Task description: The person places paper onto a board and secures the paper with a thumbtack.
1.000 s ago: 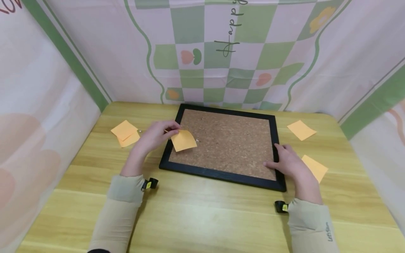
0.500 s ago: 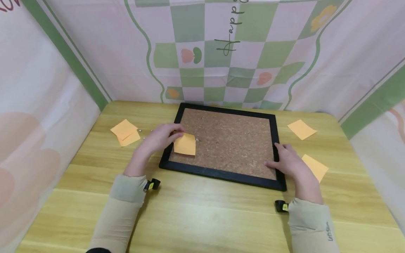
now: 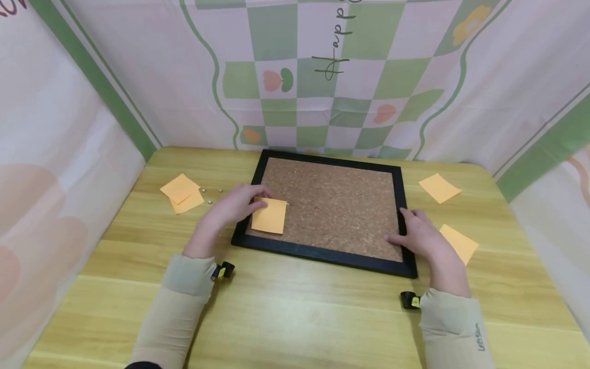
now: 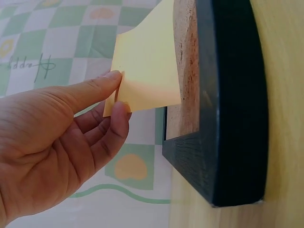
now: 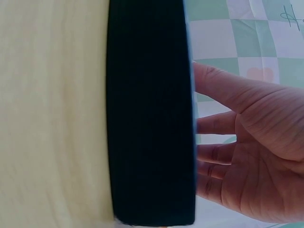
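Pinching note [image 3: 270, 218] by edge — left hand [image 3: 234, 205], cork [image 3: 338, 210] rightward

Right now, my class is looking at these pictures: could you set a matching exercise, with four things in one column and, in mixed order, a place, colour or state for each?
Column one
1. Left hand
2. Right hand
3. Picture-style frame
4. Two overlapping notes

Column two
A. Black all round the cork surface
B. Lying on the wooden table, left of the cork
C. Touching the board's right side, thumb over its edge
D. Pinching one orange note

Right pairs: 1-D, 2-C, 3-A, 4-B
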Available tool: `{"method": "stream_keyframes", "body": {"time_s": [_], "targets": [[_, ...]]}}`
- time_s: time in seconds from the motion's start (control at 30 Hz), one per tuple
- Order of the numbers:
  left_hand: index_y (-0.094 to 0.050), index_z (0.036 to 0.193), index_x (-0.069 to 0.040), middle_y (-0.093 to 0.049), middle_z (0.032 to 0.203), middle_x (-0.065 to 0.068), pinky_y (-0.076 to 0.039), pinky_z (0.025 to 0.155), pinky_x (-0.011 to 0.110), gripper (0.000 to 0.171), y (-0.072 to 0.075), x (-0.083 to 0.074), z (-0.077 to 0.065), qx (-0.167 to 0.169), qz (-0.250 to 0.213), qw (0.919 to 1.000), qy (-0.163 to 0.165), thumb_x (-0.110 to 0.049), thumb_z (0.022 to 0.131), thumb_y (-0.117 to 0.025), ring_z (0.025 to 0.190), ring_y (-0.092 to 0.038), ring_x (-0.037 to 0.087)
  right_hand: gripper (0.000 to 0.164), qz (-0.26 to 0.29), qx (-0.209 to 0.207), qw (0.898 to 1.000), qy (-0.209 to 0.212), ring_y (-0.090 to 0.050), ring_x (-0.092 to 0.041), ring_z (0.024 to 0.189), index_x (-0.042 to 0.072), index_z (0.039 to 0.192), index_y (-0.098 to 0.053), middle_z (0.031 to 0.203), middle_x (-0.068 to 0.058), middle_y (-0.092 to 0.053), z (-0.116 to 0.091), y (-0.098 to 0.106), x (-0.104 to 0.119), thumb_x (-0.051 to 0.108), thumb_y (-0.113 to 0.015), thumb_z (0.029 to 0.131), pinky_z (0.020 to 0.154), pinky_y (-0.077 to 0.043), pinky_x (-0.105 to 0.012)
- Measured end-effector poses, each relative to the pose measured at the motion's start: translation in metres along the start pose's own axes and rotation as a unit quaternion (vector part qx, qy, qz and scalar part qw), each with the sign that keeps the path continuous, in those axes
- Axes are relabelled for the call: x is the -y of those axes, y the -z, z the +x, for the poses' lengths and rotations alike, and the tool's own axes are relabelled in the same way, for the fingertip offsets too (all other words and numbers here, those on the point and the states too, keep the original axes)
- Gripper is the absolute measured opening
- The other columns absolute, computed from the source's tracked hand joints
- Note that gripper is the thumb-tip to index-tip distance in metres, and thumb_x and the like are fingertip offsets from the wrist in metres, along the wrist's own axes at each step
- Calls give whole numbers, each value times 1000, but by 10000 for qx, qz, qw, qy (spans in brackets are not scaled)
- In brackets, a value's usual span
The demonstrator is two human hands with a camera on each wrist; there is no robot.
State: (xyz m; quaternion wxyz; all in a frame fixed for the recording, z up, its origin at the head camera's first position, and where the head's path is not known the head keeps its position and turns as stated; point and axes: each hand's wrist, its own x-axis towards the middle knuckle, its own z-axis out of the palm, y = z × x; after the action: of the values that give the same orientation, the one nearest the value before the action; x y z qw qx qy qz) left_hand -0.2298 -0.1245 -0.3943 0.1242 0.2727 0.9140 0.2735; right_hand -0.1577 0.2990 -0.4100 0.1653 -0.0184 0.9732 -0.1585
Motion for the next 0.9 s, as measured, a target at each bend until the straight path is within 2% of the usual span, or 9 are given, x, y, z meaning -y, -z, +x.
{"method": "stream_keyframes", "body": {"time_s": [0.3, 0.9], "targets": [[-64, 127, -11, -68, 128, 10, -53, 97, 45, 27, -4, 3, 1, 100, 174, 9998, -7, -16, 102, -58, 119, -63, 29, 95, -6, 12, 10000, 10, -32, -61, 131, -17, 150, -19, 145, -48, -24, 0, 0, 0, 40, -69, 92, 108, -34, -68], [-61, 130, -10, -63, 135, 11, -49, 107, 46, 31, -9, 1, 2, 549, 206, 9976, 363, -14, 99, -61, 128, -58, 30, 93, 12, 69, 10000, -3, -32, -61, 132, -16, 151, -19, 146, -48, -24, -1, 0, 1, 39, -68, 93, 108, -33, -69]]}}
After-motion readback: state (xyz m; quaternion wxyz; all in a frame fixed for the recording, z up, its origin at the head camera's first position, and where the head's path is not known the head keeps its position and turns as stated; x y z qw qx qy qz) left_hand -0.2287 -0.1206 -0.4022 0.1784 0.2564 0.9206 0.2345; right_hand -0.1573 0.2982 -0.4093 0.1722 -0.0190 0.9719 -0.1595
